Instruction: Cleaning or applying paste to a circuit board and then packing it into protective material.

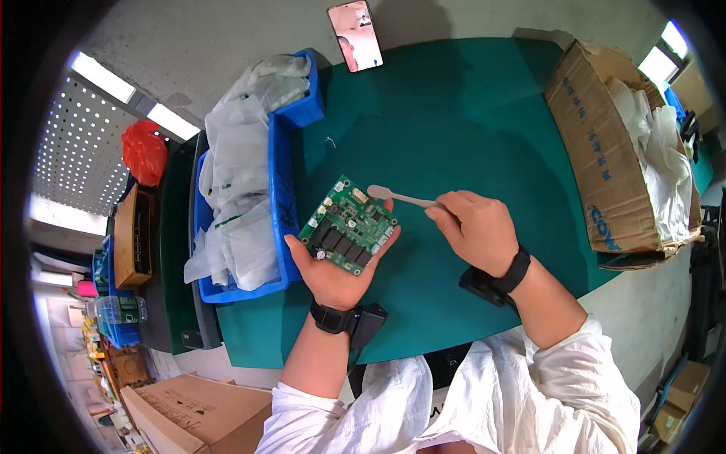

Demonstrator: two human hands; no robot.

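A green circuit board with black relays and white connectors is held by its edges in my left hand, whose thumb lies along the left edge and fingers along the right. In a pinch, my right hand grips a pale toothbrush-shaped tool by its handle. Its rounded, wider head reaches over the board's upper edge, close to a white connector. Whether the head touches the board I cannot tell, and its underside is hidden. Both hands are above the green table mat.
Blue bins holding white bags stand at the left. A cardboard box with white plastic inside is on the right. A phone lies beyond the mat's far edge. Another carton sits at the lower left.
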